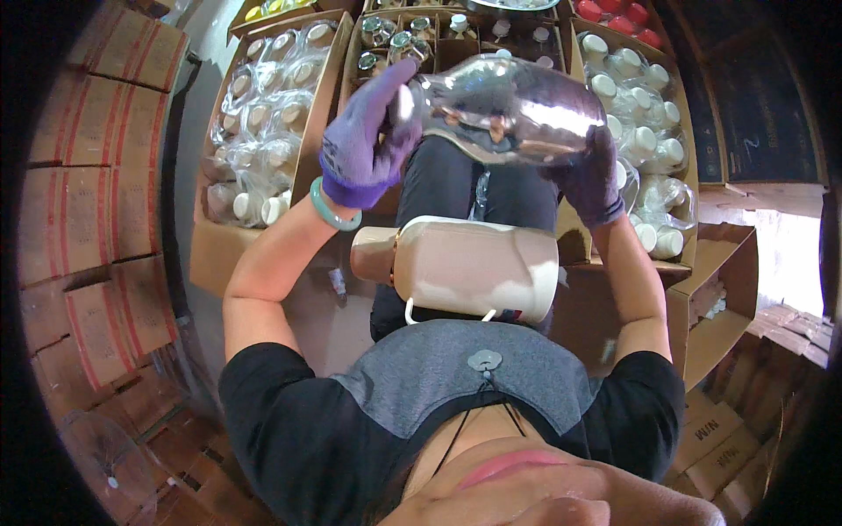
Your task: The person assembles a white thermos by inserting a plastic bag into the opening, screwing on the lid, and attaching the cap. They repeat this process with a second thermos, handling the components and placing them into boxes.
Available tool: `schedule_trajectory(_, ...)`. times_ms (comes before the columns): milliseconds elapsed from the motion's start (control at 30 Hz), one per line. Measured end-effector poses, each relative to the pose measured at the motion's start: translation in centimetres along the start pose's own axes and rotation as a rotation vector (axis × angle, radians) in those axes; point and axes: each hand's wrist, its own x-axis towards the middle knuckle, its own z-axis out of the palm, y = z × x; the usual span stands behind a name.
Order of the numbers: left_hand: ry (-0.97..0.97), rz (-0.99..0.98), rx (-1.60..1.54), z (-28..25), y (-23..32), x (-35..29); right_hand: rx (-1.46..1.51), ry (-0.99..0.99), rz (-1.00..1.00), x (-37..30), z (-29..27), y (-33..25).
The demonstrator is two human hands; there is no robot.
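A shiny silver vacuum flask liner (509,110) is held sideways in front of me, above my knees. My left hand (368,140), in a purple glove, is closed round its narrow neck end. At the wide end, my gloved right hand (595,180) grips the base, with some of its fingers hidden behind the liner. Across my lap lies a beige and cream vacuum jug (474,267) with a white handle, its cap end to the left. Neither hand touches the jug.
Open cartons hold plastic-wrapped, white-capped bottles on the left (263,131) and right (636,114). Between them, a divided carton (443,39) contains several silver liners. Red-capped items (621,16) stand at the far right. Stacked cardboard boxes (96,167) line the left side.
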Motion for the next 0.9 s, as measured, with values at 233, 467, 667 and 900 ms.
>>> schedule_trajectory(233,-0.904,-0.141,-0.194,-4.8,1.8,-9.9,-0.389,0.189,-0.212,-8.8,-17.9,-2.0)
schedule_trajectory(467,-0.531,-0.391,-0.083,-3.2,3.5,-18.8,-0.065,0.439,-0.033,-17.8,-19.7,-2.6)
schedule_trajectory(667,-0.541,-0.208,0.091,-1.6,2.6,-13.6,-0.198,0.167,0.062,-14.1,-10.0,2.4)
schedule_trajectory(900,-0.643,-0.122,0.057,-1.8,2.0,-13.4,-0.878,-0.155,0.051,-11.6,-4.2,1.4)
